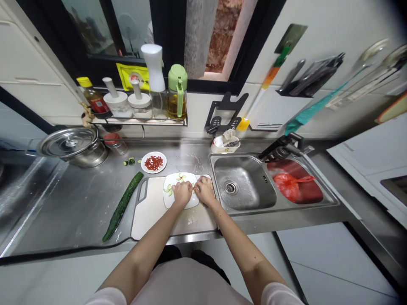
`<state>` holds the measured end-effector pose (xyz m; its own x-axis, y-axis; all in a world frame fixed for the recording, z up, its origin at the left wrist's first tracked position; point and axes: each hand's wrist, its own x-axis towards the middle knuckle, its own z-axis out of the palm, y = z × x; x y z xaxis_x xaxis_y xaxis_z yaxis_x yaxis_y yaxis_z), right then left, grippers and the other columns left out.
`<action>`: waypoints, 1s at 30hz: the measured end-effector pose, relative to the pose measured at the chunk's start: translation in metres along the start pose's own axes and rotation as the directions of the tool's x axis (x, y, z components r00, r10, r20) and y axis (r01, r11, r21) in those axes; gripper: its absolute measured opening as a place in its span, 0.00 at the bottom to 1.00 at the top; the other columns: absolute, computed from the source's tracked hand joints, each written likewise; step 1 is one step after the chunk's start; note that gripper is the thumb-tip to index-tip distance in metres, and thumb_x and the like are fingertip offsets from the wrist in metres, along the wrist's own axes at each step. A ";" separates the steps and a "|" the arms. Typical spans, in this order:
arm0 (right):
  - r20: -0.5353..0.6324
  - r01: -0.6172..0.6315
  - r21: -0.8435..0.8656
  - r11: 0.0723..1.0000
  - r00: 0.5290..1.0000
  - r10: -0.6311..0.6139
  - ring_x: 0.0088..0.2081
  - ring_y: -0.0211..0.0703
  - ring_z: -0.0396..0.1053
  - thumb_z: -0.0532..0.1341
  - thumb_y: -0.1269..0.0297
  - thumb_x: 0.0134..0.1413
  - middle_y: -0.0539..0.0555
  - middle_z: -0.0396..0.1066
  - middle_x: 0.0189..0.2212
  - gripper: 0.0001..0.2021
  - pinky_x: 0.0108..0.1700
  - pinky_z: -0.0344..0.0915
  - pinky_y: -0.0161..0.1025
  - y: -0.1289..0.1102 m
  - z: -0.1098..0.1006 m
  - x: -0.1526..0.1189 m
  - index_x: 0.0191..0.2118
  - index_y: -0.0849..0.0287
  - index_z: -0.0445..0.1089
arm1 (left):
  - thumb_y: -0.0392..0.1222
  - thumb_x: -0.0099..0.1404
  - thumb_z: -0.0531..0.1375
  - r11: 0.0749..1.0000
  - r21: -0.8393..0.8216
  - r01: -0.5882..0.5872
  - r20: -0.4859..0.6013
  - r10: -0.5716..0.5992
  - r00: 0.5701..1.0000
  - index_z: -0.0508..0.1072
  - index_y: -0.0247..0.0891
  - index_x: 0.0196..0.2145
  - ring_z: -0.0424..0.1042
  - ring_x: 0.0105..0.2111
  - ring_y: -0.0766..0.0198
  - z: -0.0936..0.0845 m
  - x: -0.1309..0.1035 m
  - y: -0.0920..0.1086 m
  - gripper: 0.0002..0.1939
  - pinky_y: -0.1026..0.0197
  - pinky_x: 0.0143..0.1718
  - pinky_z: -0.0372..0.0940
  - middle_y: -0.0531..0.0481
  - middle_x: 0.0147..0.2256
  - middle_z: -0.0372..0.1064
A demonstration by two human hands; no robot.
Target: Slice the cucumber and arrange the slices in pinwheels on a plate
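A white square plate (pixel 165 202) rests on the white cutting board (pixel 148 216). Thin cucumber slices (pixel 169 189) are laid along its left and far edges. My left hand (pixel 182 192) is over the plate's middle, its fingers bent and closed near the right rim. From the right, my right hand (pixel 204 189) reaches to the same rim with fingers pinched. A pale green slice shows between the fingertips of both hands, partly hidden. Left of the board lies a whole cucumber (pixel 122 207). Behind the board, a round white plate (pixel 163 160) holds chopped red pieces (pixel 154 163).
Small cucumber ends (pixel 129 161) lie near a red-lidded jar (pixel 116 144) and a lidded steel pot (pixel 74 146). On the right is a sink (pixel 248 182), with a red bag (pixel 288 186) in its second basin. A seasoning rack (pixel 143 122) hangs behind.
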<state>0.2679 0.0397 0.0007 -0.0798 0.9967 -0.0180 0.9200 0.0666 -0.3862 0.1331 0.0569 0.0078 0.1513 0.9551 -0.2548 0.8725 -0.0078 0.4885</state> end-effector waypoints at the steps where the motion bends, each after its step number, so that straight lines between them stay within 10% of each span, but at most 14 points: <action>1: -0.003 0.002 0.009 1.000 1.000 -0.002 0.51 0.49 0.54 0.59 0.65 0.57 0.56 0.64 0.46 0.06 0.53 0.53 0.41 0.000 0.000 0.000 0.35 0.56 0.73 | 0.43 0.65 0.55 1.000 0.001 0.003 0.001 -0.003 1.000 0.75 0.42 0.37 0.64 0.47 0.51 0.001 0.000 0.000 0.09 0.51 0.47 0.48 0.45 0.41 0.74; 30: -0.108 -0.009 0.064 0.998 0.994 0.016 0.49 0.49 0.55 0.59 0.67 0.55 0.56 0.64 0.46 0.04 0.52 0.54 0.42 0.006 0.003 0.004 0.34 0.56 0.72 | 0.43 0.64 0.56 1.000 -0.012 -0.001 -0.026 0.001 1.000 0.75 0.42 0.36 0.65 0.46 0.53 0.000 0.004 -0.002 0.08 0.52 0.47 0.49 0.47 0.40 0.74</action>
<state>0.2717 0.0435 -0.0048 -0.0228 0.9969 0.0756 0.8943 0.0541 -0.4442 0.1322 0.0610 0.0055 0.1400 0.9624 -0.2326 0.8669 -0.0056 0.4984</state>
